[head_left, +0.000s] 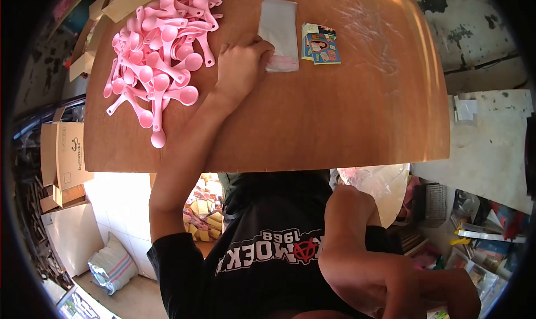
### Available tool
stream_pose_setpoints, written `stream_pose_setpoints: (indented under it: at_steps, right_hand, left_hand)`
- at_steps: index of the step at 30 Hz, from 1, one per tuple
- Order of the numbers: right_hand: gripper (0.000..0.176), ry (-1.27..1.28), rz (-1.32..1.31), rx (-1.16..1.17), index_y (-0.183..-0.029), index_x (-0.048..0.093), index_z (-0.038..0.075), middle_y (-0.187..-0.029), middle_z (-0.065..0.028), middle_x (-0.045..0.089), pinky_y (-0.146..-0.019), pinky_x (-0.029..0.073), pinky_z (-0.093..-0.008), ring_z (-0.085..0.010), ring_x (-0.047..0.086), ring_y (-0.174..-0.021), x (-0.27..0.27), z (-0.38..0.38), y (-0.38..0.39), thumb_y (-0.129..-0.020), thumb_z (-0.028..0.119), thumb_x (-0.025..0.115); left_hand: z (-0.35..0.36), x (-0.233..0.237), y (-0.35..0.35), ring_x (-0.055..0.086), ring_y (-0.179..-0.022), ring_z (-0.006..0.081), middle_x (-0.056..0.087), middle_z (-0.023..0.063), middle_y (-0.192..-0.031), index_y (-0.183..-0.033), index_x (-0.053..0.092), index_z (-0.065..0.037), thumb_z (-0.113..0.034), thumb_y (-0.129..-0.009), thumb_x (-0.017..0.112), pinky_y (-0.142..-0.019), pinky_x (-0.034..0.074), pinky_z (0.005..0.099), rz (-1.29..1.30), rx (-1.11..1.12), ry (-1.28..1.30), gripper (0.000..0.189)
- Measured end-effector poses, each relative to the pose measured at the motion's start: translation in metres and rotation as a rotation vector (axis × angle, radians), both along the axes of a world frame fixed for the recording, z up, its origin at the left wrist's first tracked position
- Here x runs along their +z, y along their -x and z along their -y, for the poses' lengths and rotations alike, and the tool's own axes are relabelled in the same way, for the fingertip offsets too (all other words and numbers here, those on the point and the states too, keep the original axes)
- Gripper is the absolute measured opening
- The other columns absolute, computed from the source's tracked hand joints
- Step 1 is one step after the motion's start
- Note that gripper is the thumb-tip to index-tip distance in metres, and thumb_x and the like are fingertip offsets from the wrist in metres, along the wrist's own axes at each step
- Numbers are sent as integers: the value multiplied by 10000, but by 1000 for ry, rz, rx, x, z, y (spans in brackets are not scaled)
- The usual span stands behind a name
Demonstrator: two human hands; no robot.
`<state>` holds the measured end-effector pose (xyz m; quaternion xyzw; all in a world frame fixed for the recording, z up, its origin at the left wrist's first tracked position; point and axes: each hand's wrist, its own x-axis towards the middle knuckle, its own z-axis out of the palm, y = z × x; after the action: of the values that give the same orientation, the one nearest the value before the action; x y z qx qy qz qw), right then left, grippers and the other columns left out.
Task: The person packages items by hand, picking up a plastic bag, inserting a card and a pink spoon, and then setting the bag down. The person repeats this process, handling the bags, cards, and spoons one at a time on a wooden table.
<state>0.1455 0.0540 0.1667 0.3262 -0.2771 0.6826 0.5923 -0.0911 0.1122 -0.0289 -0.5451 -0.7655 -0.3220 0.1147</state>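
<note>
My left hand (241, 63) reaches over the table, its fingers bent and closed at the left edge of a thin stack of clear plastic bags (280, 26). The fingertips are partly hidden, near the pinkish strip at the stack's lower end. Just right of the bags lies a small pile of printed cards (321, 45), blue with a picture. Left of my left hand is a large heap of pink plastic measuring spoons (162, 68). My right hand (416, 288) is off the table, raised close to the camera at lower right; its fingers are bent and partly cut off by the frame.
Crumpled clear plastic film (371, 34) lies on the table's (335, 118) right side. Cardboard boxes (67, 154) stand off the left edge. A white sack (111, 263) sits on the floor at lower left. Packed shelves and clutter (480, 235) fill the right.
</note>
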Motion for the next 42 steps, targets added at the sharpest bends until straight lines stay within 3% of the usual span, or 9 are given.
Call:
stream_pose_setpoints:
  at_steps: [8,10,13,19,24,26,30,38,42]
  right_hand:
    - [423,-118,-178,-270,-1263,537,170,-1263,-28,523,-876,346,-334,-115,615,-986,-37,-30,-24,-873,299,639]
    - [344,-233,264,-676,-982,611,128,-835,-2,512,-758,352,-393,-203,472,-839,-53,-43,-6,-877,431,486]
    - [106,-584,1281,-836,-908,678,59,-846,-95,666,-725,487,-354,-243,619,-771,-68,-92,17,-836,135,661]
    - [120,-1308,1198,-1395,-853,667,56,-802,-79,621,-796,450,-413,-290,595,-773,-130,-178,105,-758,126,691]
    - [50,-1198,1453,-1101,-810,670,83,-853,-77,631,-823,423,-406,-281,581,-858,-124,-206,121,-796,126,649]
    - [48,-1199,1479,-1098,-804,674,92,-862,-78,632,-825,418,-403,-278,576,-872,-121,-202,116,-809,109,630]
    - [44,-1312,1216,-1194,-820,660,91,-899,-48,620,-807,423,-397,-246,569,-858,-105,-173,83,-790,81,630]
    - [134,-1525,1002,-809,-856,652,65,-955,-58,615,-859,452,-396,-235,583,-955,-99,-142,34,-759,143,700]
    - [277,-966,1523,-851,-900,671,7,-933,-162,642,-793,488,-455,-341,615,-936,-111,-183,43,-832,275,677]
  left_hand:
    - [3,3,4,644,-776,245,657,10,-895,-860,702,-142,-154,-781,662,-730,469,432,78,-19,-18,89]
    - [5,10,3,655,-708,290,686,60,-876,-898,701,-99,-123,-783,654,-669,516,407,85,-66,-65,127]
    - [6,13,2,644,-727,285,649,55,-911,-867,704,-135,-172,-804,659,-702,501,430,108,-25,-44,86]
    - [10,24,-5,638,-739,313,622,104,-958,-936,689,-119,-213,-818,662,-672,528,412,98,-14,-19,154]
    - [22,52,-22,629,-794,295,608,150,-935,-1054,561,-10,-287,-863,652,-697,516,361,32,83,-205,349]
    - [25,53,-29,605,-844,263,580,138,-972,-1121,467,8,-430,-889,608,-741,500,355,1161,-101,-377,516]
    - [43,70,-45,596,-984,270,569,139,-1079,-1233,429,-6,-615,-903,440,-891,468,402,2169,-228,-185,693]
    - [57,34,-79,599,-1063,229,573,120,-1170,-1253,456,-32,-254,-931,556,-918,488,387,2201,-383,-300,403]
    - [60,32,-92,598,-1069,212,550,105,-1233,-1285,433,-49,-152,-931,523,-901,502,332,2226,-233,-479,379]
